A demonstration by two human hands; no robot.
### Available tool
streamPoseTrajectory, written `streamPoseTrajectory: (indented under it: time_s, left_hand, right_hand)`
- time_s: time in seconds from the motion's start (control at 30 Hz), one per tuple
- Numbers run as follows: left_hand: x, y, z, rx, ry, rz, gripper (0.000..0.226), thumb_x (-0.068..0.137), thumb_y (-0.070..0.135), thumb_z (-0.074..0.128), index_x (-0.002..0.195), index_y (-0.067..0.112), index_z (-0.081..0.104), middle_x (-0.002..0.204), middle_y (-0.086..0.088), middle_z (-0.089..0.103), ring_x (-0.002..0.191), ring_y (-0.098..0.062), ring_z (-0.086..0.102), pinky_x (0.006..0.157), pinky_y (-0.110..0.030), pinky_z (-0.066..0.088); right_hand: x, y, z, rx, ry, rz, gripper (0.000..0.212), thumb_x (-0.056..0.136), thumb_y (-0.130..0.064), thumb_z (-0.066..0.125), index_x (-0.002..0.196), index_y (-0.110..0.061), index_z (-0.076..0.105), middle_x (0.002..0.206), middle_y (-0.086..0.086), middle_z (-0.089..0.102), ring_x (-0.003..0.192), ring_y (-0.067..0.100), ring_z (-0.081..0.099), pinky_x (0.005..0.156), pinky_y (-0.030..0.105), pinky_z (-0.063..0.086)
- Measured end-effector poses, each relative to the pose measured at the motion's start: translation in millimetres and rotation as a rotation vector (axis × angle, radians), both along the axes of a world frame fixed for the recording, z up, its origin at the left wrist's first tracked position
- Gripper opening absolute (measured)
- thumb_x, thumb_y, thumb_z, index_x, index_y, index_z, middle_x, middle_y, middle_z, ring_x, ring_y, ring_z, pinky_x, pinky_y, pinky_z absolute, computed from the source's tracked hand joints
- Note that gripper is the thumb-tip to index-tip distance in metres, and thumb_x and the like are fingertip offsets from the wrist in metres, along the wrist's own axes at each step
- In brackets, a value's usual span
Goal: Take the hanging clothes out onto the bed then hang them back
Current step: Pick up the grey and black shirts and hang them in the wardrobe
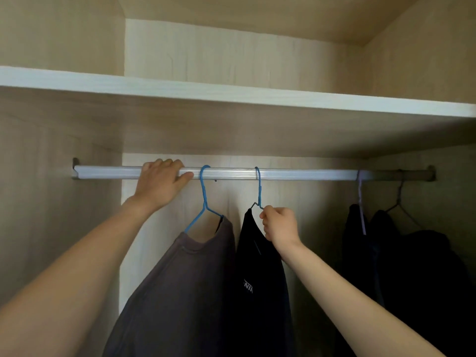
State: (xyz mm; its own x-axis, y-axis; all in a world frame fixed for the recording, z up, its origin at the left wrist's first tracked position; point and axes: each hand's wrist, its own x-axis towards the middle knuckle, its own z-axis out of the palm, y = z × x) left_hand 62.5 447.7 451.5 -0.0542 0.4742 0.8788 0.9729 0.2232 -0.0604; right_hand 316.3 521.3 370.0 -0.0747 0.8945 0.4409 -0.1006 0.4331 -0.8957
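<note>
An open wooden wardrobe (64,34) filled the view. A pale shelf (231,95) crossed its upper part, and a metal rail (296,174) ran beneath it from wall to wall. The task's clothes all hung from that rail; the bed was out of view.

A cluster of dark clothes (417,266) hung at the rail's right end, one piece on a lilac hanger (360,202). Near the middle hung a grey-brown T-shirt (180,292) on a blue hanger (204,197). Just to its right hung a black garment (260,279) with white lettering, on a second blue hanger (258,186). The two fabrics touched.

The left hand (161,184) gripped the rail toward its left end, fingers curled over the top, thumb just beside the first hook. The right hand (279,224) pinched the second blue hanger at the base of its hook, beside the black garment's collar.

Whether that hanger was coming off or going on could not be told. Either way, the pinch looked narrow. A tilt of the hanger could probably have let the black garment slide off one shoulder. Moving it sideways could also have dragged the touching T-shirt, or caught the neighbouring hook.
</note>
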Motion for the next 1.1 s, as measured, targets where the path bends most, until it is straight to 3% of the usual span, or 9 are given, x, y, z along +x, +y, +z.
streamPoseTrajectory:
  time_s: [0.27,0.4,0.47,0.53,0.6,0.7,0.8,0.93,1.1]
  left_hand:
    - [-10.6,10.9,-6.1,0.125,0.107,-0.012,0.048,0.091,0.055,0.030,0.094,0.018,0.060,0.084,-0.006,0.063,0.086,-0.032,0.055,0.076,-0.041,0.030]
    - [-11.5,12.8,-7.8,0.169,0.123,-0.021,0.048,0.091,0.055,0.031,0.093,0.017,0.061,0.082,-0.006,0.062,0.084,-0.033,0.055,0.075,-0.042,0.031]
    - [-11.3,13.9,-8.2,0.184,0.138,-0.023,0.052,0.089,0.056,0.028,0.091,0.016,0.061,0.081,-0.008,0.062,0.082,-0.034,0.056,0.072,-0.042,0.029]
    - [-10.6,14.6,-8.7,0.193,0.146,-0.018,0.054,0.089,0.056,0.027,0.092,0.014,0.062,0.081,-0.010,0.063,0.082,-0.035,0.056,0.070,-0.042,0.027]
    - [-8.8,14.9,-9.0,0.202,0.148,-0.021,0.055,0.089,0.055,0.028,0.093,0.012,0.063,0.082,-0.012,0.063,0.083,-0.037,0.056,0.072,-0.043,0.028]
    - [-7.1,13.9,-10.8,0.212,0.150,-0.027,0.055,0.089,0.055,0.028,0.093,0.011,0.062,0.082,-0.013,0.063,0.082,-0.038,0.056,0.074,-0.045,0.032]
    - [-8.9,14.6,-12.7,0.200,0.147,-0.033,0.055,0.089,0.056,0.026,0.093,0.014,0.061,0.083,-0.011,0.063,0.082,-0.037,0.055,0.075,-0.045,0.034]
    - [-9.5,15.0,-12.9,0.207,0.130,-0.027,0.053,0.090,0.055,0.026,0.092,0.015,0.060,0.080,-0.008,0.060,0.081,-0.035,0.054,0.076,-0.044,0.032]
    - [-10.0,15.3,-13.8,0.186,0.112,-0.030,0.050,0.092,0.055,0.024,0.091,0.018,0.058,0.077,-0.001,0.054,0.080,-0.031,0.052,0.078,-0.043,0.031]
  right_hand:
    - [51.9,21.3,0.8,0.009,-0.024,-0.274,0.035,0.082,-0.015,0.052,0.048,-0.013,0.054,0.039,-0.006,0.044,0.045,0.020,0.040,0.055,0.031,0.037]
    - [75.4,17.0,8.3,0.111,-0.207,-0.245,0.033,0.087,-0.018,0.047,0.062,-0.003,0.063,0.054,0.006,0.060,0.046,0.022,0.054,0.061,0.040,0.051]
    - [100.9,20.7,19.1,0.203,-0.378,-0.401,0.030,0.090,-0.019,0.048,0.081,0.002,0.067,0.076,0.013,0.070,0.069,0.028,0.063,0.071,0.038,0.051]
    - [132.2,30.5,28.2,0.248,-0.593,-0.652,0.031,0.090,-0.024,0.055,0.105,0.002,0.062,0.102,0.020,0.067,0.096,0.033,0.062,0.081,0.035,0.048]
    - [160.5,43.4,28.6,0.132,-0.745,-0.746,0.042,0.088,-0.025,0.060,0.118,0.004,0.052,0.119,0.022,0.060,0.112,0.038,0.057,0.088,0.036,0.046]
    - [180.8,53.6,15.6,-0.091,-0.780,-0.576,0.021,0.092,-0.016,0.055,0.105,0.000,0.051,0.100,0.015,0.057,0.090,0.029,0.059,0.063,0.029,0.046]
    - [183.8,62.5,0.3,-0.121,-0.713,-0.471,0.008,0.097,-0.010,0.046,0.100,-0.004,0.051,0.086,0.009,0.054,0.066,0.019,0.051,0.046,0.025,0.036]
    - [176.6,72.8,-8.5,-0.102,-0.652,-0.442,0.028,0.099,-0.010,0.045,0.122,0.002,0.055,0.108,0.016,0.063,0.084,0.026,0.062,0.055,0.026,0.046]
    - [160.2,69.9,-12.2,-0.030,-0.626,-0.360,0.024,0.096,-0.009,0.048,0.110,0.003,0.064,0.111,0.019,0.066,0.099,0.032,0.065,0.082,0.038,0.053]
